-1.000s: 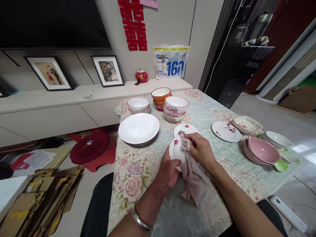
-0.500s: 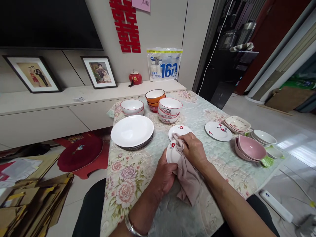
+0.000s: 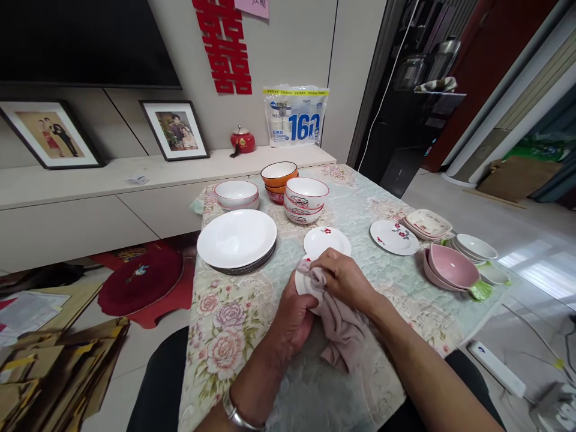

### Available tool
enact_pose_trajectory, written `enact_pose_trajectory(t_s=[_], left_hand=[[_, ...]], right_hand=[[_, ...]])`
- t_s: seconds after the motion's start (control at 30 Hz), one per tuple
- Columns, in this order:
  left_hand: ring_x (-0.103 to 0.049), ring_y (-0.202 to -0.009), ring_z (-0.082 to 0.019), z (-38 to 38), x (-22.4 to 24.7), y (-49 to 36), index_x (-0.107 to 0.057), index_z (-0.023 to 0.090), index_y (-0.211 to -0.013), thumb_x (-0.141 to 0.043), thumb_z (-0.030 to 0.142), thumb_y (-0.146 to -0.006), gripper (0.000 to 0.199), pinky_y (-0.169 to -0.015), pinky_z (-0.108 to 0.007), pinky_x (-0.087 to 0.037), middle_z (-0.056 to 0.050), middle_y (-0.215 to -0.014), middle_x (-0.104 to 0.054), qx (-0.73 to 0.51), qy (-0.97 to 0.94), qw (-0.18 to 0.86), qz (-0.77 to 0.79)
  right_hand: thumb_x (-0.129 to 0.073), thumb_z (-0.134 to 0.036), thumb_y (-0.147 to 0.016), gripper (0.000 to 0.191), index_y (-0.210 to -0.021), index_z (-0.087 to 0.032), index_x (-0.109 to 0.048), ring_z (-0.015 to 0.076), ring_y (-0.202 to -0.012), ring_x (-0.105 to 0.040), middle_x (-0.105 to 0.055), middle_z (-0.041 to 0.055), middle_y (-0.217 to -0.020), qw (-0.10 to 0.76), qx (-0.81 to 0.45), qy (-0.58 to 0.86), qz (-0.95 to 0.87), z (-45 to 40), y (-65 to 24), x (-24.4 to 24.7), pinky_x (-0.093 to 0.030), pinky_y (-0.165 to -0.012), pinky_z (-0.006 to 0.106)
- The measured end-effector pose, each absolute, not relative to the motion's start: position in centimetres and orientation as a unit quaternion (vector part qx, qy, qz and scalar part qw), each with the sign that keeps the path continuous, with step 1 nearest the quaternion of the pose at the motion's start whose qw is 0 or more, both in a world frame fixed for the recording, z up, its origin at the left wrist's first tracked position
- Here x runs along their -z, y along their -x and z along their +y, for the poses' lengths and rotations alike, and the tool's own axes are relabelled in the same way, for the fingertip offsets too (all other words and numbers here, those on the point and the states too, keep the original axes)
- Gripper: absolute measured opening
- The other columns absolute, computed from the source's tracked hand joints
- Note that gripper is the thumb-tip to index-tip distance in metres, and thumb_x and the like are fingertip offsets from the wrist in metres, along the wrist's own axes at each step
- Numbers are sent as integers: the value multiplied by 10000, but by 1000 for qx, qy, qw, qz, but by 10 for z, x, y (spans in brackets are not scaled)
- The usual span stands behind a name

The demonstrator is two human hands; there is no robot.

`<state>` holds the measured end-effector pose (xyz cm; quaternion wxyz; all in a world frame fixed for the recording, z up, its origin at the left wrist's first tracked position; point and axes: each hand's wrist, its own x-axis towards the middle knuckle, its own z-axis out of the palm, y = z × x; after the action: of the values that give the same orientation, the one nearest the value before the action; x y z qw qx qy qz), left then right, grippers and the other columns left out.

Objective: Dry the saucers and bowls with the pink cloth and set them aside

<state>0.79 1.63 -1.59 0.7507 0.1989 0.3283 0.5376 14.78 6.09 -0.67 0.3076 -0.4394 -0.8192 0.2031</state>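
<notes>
My left hand (image 3: 294, 318) grips a small white plate (image 3: 300, 282) by its near left edge, thumb on top. The plate is tilted, and cloth covers most of it. My right hand (image 3: 346, 277) is closed on a pinkish-beige cloth (image 3: 344, 336) pressed against the plate's face; the rest of the cloth hangs toward the table. Just beyond my hands, another white plate with a red flower (image 3: 324, 240) lies on the tablecloth, partly hidden by my right hand. To the left is a stack of large white plates (image 3: 237, 237).
Behind stand white bowls with red rims (image 3: 306, 192), orange bowls (image 3: 278, 174) and other white bowls (image 3: 236, 192). Rightward are a flowered plate (image 3: 393, 237), square dishes (image 3: 427, 223), pink bowls (image 3: 452, 267) and small white bowls (image 3: 474, 247). A floral tablecloth (image 3: 225, 348) covers the table.
My right hand has moved the cloth left and up across the small plate, covering much of the red flower that showed before. The view has shifted slightly.
</notes>
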Motion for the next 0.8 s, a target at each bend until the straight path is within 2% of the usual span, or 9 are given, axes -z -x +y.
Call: enact_pose_trajectory(t_s=[0.1,0.17,0.27,0.37,0.43,0.53,0.67,0.73,0.8], left_hand=[[-639,-793,-183,16,13,-8,-567,215,-1206,-519,-46,-460,792,-694,-279,-488,-28,-949,-701,-530,-210,753,328],[-642,-816,-191,16,14,-8,-558,216,-1222,-518,-45,-459,807,-682,-272,-486,-33,-973,-700,-528,-218,753,326],[-628,-804,-165,16,18,-7,-593,213,-1128,-513,-56,-447,737,-682,-242,-468,-6,-916,-684,-537,-209,754,314],[-596,-742,-130,17,21,-6,-615,195,-977,-495,-63,-425,621,-654,-213,-439,26,-805,-640,-559,-183,751,298],[-590,-735,-130,18,20,-6,-615,200,-994,-482,-59,-413,650,-642,-214,-433,28,-809,-637,-569,-170,747,298],[-607,-778,-156,18,15,-6,-593,224,-1130,-481,-49,-414,774,-679,-248,-460,9,-899,-670,-572,-162,740,316],[-624,-807,-188,16,12,-8,-555,232,-1217,-488,-54,-418,851,-690,-279,-480,-17,-957,-688,-567,-173,738,323],[-622,-798,-182,16,13,-8,-564,225,-1202,-496,-63,-423,833,-678,-266,-475,-20,-945,-686,-559,-186,744,315],[-608,-770,-158,17,15,-8,-583,219,-1161,-501,-69,-429,791,-654,-237,-457,-7,-904,-675,-556,-186,750,307]], right_hand=[[-513,-81,-869,245,-976,-190,-705,181,-810,-577,-588,57,-890,318,-97,537,-775,61,-148,9,-452,-724,290],[-493,-72,-868,278,-1032,-176,-692,196,-846,-578,-585,78,-931,328,-69,539,-772,59,-143,10,-458,-748,306],[-520,-54,-850,331,-1096,-209,-678,191,-905,-588,-603,67,-967,331,-144,442,-821,55,-136,6,-472,-786,302],[-536,-11,-826,381,-1074,-252,-696,160,-916,-597,-623,34,-978,307,-258,336,-852,53,-139,1,-473,-795,271],[-534,1,-819,375,-1026,-252,-718,147,-879,-599,-622,24,-945,278,-284,326,-858,55,-146,-3,-464,-767,254],[-539,-26,-826,318,-967,-234,-734,148,-812,-586,-607,21,-862,255,-238,404,-846,59,-157,-4,-438,-723,252],[-514,-80,-858,236,-923,-185,-715,166,-750,-545,-564,35,-805,282,-114,540,-785,60,-153,2,-401,-668,270],[-506,-76,-856,231,-952,-164,-696,179,-778,-545,-567,53,-847,301,-87,534,-786,57,-145,5,-410,-687,283],[-508,-56,-845,257,-1006,-163,-677,186,-838,-560,-586,62,-896,318,-113,471,-815,54,-137,7,-431,-734,288]])
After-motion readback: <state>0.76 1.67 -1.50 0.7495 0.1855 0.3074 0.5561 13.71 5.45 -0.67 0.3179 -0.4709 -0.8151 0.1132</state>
